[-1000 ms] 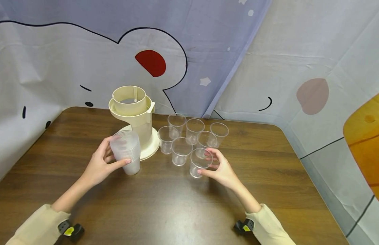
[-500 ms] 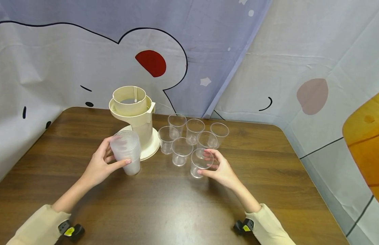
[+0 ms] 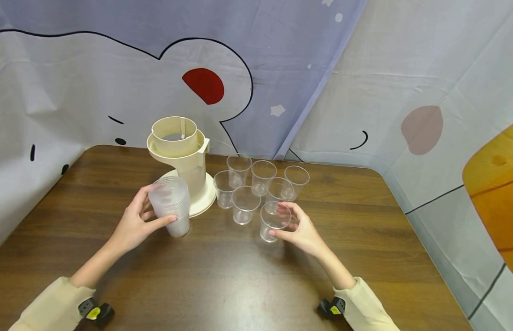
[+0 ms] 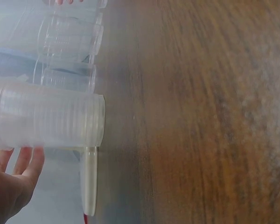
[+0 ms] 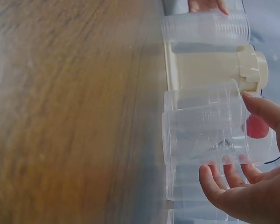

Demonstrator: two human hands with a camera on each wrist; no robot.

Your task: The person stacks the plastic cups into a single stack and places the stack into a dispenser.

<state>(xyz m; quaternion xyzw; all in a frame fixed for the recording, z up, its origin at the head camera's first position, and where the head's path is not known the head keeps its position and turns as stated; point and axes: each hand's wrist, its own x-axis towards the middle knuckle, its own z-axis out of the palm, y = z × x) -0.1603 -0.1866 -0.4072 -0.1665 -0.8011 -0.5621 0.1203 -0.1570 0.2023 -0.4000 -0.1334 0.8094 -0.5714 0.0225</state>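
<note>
Left hand (image 3: 136, 219) grips the cup stack (image 3: 173, 209) before the cream stand (image 3: 193, 177); right hand (image 3: 302, 233) fingers curl round the front cup (image 3: 267, 225). Six other cups (image 3: 244, 206), unstacked, appear done; the stack, base contact unclear, appears undivided.

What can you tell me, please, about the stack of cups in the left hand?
The stack of cups looks like cloudy translucent plastic, many cups nested together, their rims showing as close ridges toward the top. It stands nearly upright, openings up, its base apparently on the brown table. The left hand grips its side. It is nearer the viewer than the cream stand.
</note>
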